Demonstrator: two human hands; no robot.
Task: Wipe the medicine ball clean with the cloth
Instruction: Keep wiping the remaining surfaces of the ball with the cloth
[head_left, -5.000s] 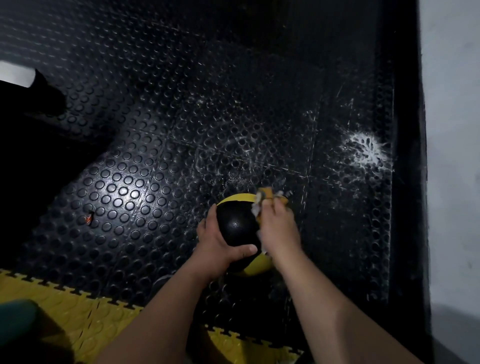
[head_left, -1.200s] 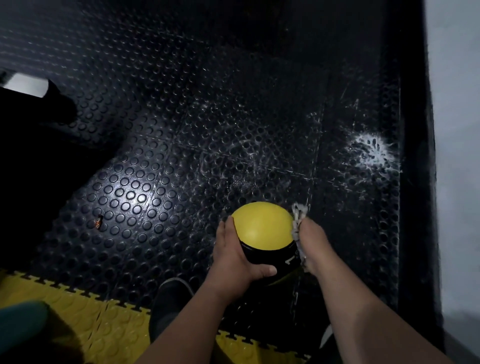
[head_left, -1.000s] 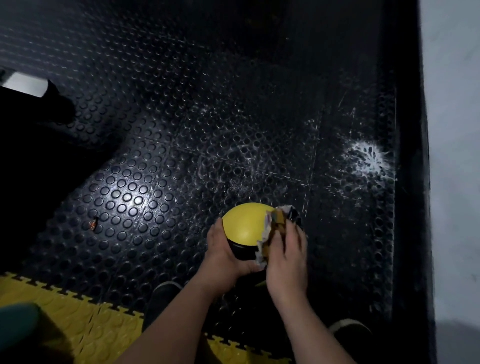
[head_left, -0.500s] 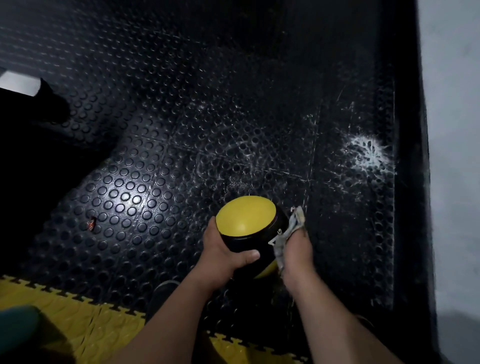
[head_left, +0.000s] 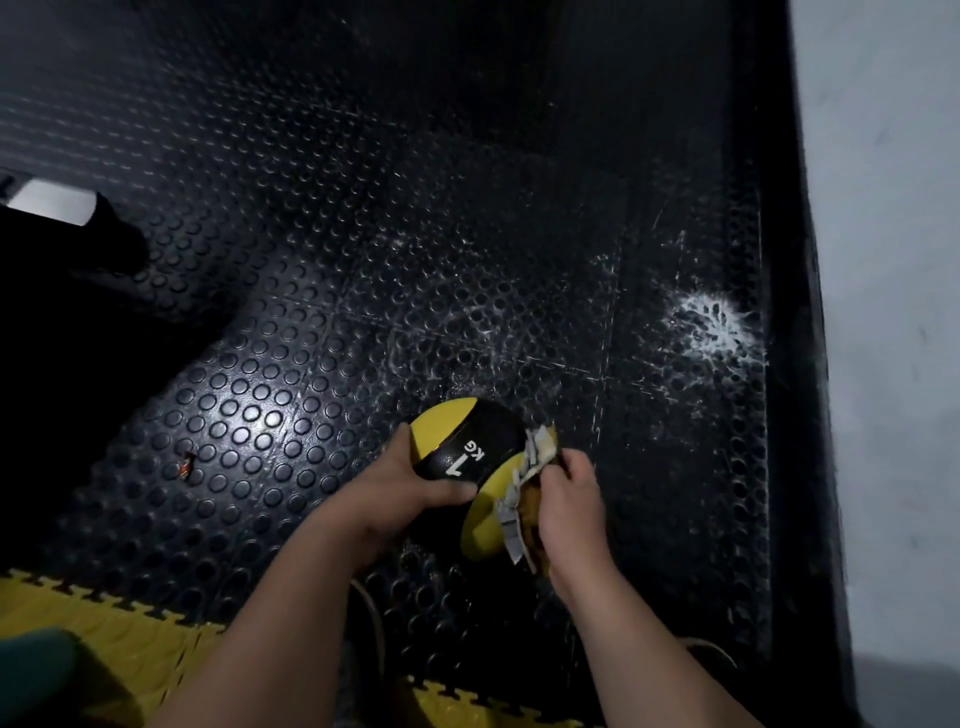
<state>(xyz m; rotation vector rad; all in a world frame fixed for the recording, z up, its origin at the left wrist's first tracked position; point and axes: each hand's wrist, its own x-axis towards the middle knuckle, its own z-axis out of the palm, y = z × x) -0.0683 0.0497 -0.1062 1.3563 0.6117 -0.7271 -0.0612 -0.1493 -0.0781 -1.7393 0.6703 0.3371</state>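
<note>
Two bare hands meet around a medicine ball (head_left: 467, 457) held above a black studded rubber floor (head_left: 322, 291), low in the middle of the head view. The ball is yellow and black, with a black band turned upward that carries a white "1 KG" mark, and yellow panels showing at its upper left and lower right. The left hand (head_left: 395, 493) grips the ball from the near left side, fingers curled up over the yellow edge and thumb laid across the black band. The right hand (head_left: 569, 512) presses a crumpled cloth (head_left: 524, 499) against the ball's right side, its fingers bent round the fabric; the cloth is pale grey with yellowish patches and hangs in a ragged strip down along the yellow panel. Whether the ball touches the floor cannot be told from this angle. Both forearms reach in from the bottom edge. White scuffs and streaks mark the floor beyond the ball, with a brighter white splash (head_left: 711, 325) well to the right, near a dark raised border that runs along a pale grey wall (head_left: 883, 260). Yellow interlocking mat tiles (head_left: 130, 629) lie along the lower left, and a small orange speck (head_left: 186, 464) sits on the black studs to the left of the ball.
</note>
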